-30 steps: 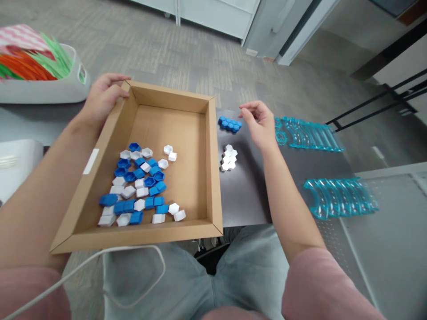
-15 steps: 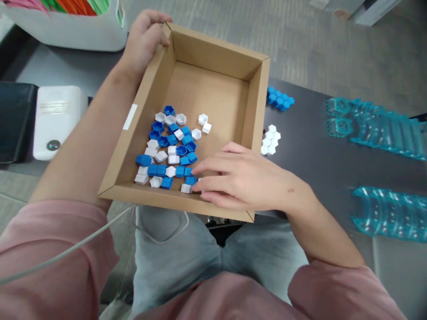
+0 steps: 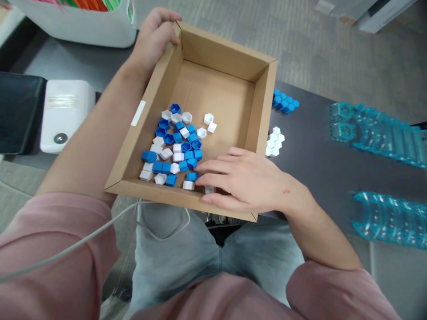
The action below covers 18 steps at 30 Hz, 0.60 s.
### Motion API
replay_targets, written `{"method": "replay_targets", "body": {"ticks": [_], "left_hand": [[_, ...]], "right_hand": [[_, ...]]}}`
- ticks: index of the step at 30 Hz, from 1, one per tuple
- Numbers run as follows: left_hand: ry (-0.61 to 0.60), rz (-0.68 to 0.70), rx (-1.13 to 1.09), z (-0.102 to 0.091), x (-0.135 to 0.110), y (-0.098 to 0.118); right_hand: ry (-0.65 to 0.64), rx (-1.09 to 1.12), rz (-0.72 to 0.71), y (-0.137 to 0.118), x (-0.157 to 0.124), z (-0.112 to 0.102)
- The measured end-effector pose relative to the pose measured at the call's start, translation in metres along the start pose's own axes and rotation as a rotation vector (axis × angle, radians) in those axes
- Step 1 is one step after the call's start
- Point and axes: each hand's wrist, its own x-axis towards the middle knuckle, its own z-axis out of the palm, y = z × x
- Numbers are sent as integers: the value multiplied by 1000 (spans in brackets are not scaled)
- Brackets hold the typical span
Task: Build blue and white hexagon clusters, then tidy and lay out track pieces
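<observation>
With my left hand I grip the far left corner of a shallow cardboard box, which tilts towards me. Blue hexagonal pieces and white hexagonal pieces lie loose inside, mostly in its near left part. Some stand hollow side up, others lie on their sides. My right hand reaches into the near right part of the box, fingers stretched out and apart, fingertips beside the blue and white pieces. One white piece shows partly beneath its fingers.
Right of the box on the dark table stand a blue hexagon cluster and a white hexagon cluster. Clear teal plastic parts lie farther right. At left are a white device, a black case and a white bin. A cable crosses my left arm.
The whole scene has shifted slightly to the right in view. Near my right fingertips, a few blue pieces have moved a little. My left hand keeps its hold on the box.
</observation>
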Motion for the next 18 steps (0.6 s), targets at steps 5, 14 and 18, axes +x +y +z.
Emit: {"method": "replay_targets", "body": {"ticks": [5, 14, 18], "left_hand": [[19, -4, -29, 2, -2, 0], [27, 5, -28, 1, 7, -8], [33, 8, -55, 1, 5, -7]], "right_hand": [[-29, 28, 7, 1, -1, 0], [-93, 39, 36, 0, 5, -3], [-37, 154, 16, 4, 6, -3]]}}
